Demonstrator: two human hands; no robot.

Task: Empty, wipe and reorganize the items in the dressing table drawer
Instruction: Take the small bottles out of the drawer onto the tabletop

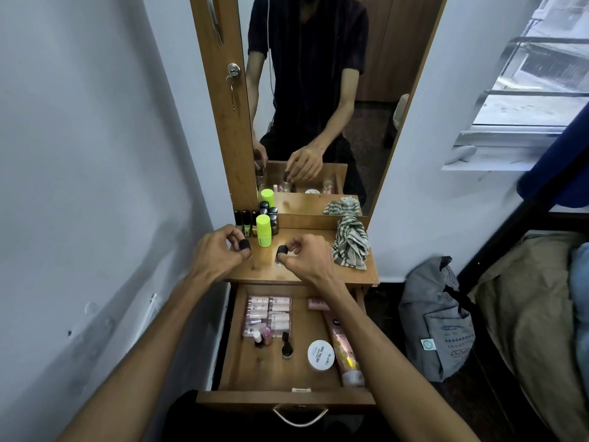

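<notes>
Two small black-capped bottles held over the bench (350,275): left hand (216,253) pinching one bottle (244,245) by its cap, right hand (306,260) pinching the other bottle (281,250) likewise (glass base touching the wood). Open drawer (287,400) below, with pink tubes, nail polish bottles (272,341) and a white jar (321,355) inside. Striped cloth (350,247) bunched at bench's right.
</notes>
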